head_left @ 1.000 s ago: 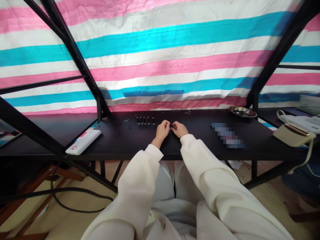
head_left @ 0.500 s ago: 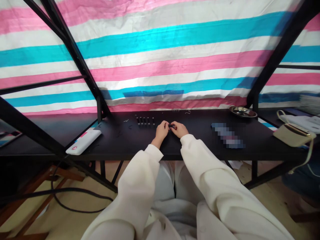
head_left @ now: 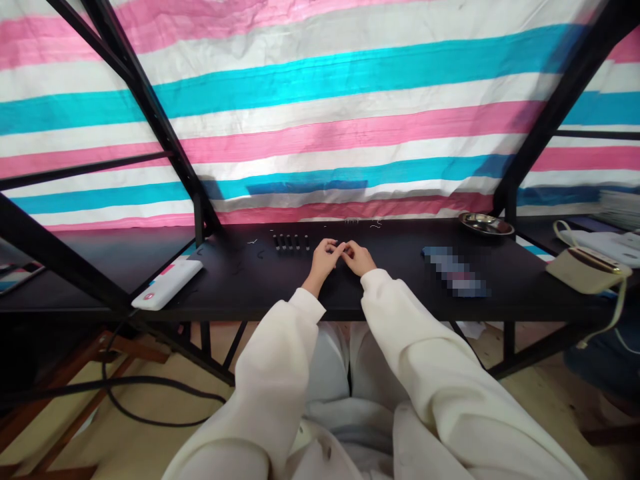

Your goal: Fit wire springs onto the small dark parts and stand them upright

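My left hand [head_left: 326, 259] and my right hand [head_left: 359, 258] meet above the black tabletop [head_left: 280, 287], their fingertips touching or nearly so. Both have curled fingers in a pinch, and whatever lies between them is hidden by the fingers. Just left of my left hand stands a row of several small black cylinders [head_left: 289, 243] with pale bottom ends, one set a little apart on the right. Thin white scraps [head_left: 375, 225] lie beyond my hands near the back edge.
At the left lies a white, flat oblong case [head_left: 167, 285]. A shiny metal dish [head_left: 485, 225] sits at the back right, with a blurred-out bluish item [head_left: 455, 271] before it. Farther right is a cream bag [head_left: 589, 269]. Black frame posts [head_left: 173, 150] flank the table; striped sheeting hangs behind.
My left fingers have shifted and its thumb now stretches toward my right fingertips. The small dark piece seen between my hands before is now hidden. The cylinders have not moved.
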`<state>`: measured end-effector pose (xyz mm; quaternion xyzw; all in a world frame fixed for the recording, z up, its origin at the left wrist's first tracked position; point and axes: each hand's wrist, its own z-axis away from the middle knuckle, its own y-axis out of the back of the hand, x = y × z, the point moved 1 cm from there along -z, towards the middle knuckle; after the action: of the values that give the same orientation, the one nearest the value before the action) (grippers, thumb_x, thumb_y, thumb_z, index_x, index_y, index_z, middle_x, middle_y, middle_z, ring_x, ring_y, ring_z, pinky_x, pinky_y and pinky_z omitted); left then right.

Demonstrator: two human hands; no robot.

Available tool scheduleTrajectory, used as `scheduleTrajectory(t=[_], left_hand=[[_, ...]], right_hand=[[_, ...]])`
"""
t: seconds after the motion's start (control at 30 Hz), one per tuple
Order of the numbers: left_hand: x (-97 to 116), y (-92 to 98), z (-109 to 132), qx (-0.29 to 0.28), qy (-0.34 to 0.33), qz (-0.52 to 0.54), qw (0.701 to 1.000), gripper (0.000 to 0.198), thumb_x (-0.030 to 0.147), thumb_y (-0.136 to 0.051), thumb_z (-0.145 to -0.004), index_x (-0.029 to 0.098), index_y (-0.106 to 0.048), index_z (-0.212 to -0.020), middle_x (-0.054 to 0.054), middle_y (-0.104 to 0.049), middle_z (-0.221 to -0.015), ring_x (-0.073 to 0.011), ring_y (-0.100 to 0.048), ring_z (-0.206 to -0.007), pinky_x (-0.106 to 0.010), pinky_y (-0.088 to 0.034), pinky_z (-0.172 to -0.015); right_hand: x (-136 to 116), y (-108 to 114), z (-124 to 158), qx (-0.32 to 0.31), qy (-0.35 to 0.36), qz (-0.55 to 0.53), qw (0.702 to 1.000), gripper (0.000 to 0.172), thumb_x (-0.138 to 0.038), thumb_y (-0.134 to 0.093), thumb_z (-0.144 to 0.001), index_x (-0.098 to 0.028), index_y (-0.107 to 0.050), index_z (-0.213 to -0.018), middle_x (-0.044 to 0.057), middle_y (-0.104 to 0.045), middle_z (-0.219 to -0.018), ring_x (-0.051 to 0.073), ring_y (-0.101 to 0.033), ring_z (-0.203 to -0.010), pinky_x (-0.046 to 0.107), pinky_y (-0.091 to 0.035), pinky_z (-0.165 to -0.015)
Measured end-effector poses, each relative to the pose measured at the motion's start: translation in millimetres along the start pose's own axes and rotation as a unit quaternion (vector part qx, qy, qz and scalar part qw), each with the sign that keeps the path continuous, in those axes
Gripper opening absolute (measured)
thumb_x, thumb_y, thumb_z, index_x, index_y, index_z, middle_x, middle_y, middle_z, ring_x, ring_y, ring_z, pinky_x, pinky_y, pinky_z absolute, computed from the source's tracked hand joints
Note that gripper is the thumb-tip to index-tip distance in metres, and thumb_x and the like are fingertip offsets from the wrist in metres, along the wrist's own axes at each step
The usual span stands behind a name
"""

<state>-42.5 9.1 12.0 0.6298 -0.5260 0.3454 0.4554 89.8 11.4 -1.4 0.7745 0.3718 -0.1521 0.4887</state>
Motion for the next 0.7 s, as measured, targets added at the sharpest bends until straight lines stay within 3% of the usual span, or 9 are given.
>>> scheduleTrajectory(t=[0.17,0.4,0.5,0.6,0.7], left_hand=[[-3,0.7,-2,-0.027,0.008,-0.016,0.999,0.028,0.041,-0.06,-0.071,0.014,-0.057,-0.078,0.001,-0.057,-0.059,-0.0042,-0.042,-0.036,-0.018,-0.032,-0.035],[-10,2.6,-6,0.011,0.041,-0.025,0.999,0.025,0.036,-0.062,-0.069,0.013,-0.058,-0.079,-0.001,-0.059,-0.061,-0.0071,-0.047,-0.041,-0.019,-0.035,-0.038],[-13,8.8,-9,0.078,0.056,-0.101,0.99,0.021,0.033,-0.062,-0.069,0.014,-0.059,-0.079,-0.003,-0.062,-0.066,-0.0111,-0.055,-0.052,-0.022,-0.041,-0.047],[-15,17.4,-13,0.153,0.076,-0.207,0.963,0.017,0.032,-0.06,-0.07,0.017,-0.061,-0.077,-0.006,-0.065,-0.072,-0.0171,-0.061,-0.069,-0.026,-0.044,-0.062],[-17,22.6,-18,0.17,0.091,-0.29,0.937,0.016,0.034,-0.057,-0.073,0.02,-0.062,-0.078,-0.009,-0.066,-0.077,-0.0218,-0.062,-0.078,-0.031,-0.044,-0.068]], right_hand=[[-3,-1,0,0.012,-0.001,-0.063,0.998,0.021,-0.029,-0.047,-0.076,-0.018,-0.054,-0.092,-0.001,-0.058,-0.064,0.011,-0.051,-0.056,0.023,-0.041,-0.061],[-1,-8,0,-0.029,0.034,-0.131,0.99,0.039,-0.018,-0.047,-0.067,-0.015,-0.052,-0.106,0.001,-0.061,-0.076,0.01,-0.051,-0.061,0.025,-0.044,-0.068],[0,-8,0,-0.041,0.028,-0.116,0.992,0.042,-0.016,-0.047,-0.065,-0.016,-0.054,-0.107,0.0,-0.061,-0.079,0.009,-0.049,-0.058,0.024,-0.044,-0.067],[-1,-7,0,-0.036,0.007,-0.096,0.995,0.04,-0.016,-0.046,-0.066,-0.017,-0.055,-0.105,0.0,-0.06,-0.078,0.009,-0.048,-0.056,0.024,-0.044,-0.065],[-2,-7,0,-0.025,-0.001,-0.083,0.996,0.038,-0.017,-0.045,-0.068,-0.017,-0.056,-0.104,0.0,-0.059,-0.076,0.009,-0.048,-0.055,0.024,-0.044,-0.064]])
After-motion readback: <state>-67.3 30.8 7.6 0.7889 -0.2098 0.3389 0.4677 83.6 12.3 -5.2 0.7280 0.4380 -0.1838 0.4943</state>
